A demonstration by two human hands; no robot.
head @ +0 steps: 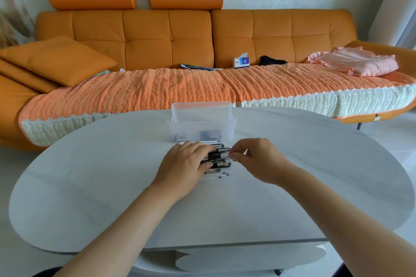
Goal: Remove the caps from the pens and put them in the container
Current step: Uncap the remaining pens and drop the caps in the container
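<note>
A bunch of pens (219, 159) with black caps lies side by side in the middle of the pale oval table (112, 186). My left hand (184, 164) lies over the pens' left part, its fingers curled onto them. My right hand (258, 159) is at the pens' right ends, with thumb and forefinger pinching the tip of one pen. Just behind the pens stands a clear ribbed plastic container (202, 126) with a few dark items at its bottom. Several thin white pen bodies (221, 174) show at the near side of the bunch.
An orange sofa (168, 36) with a knitted orange throw runs behind the table. On it lie a tissue box (242, 62), a pink garment (355, 63), a black item and a cushion (54, 60). The table's front edge is close to me.
</note>
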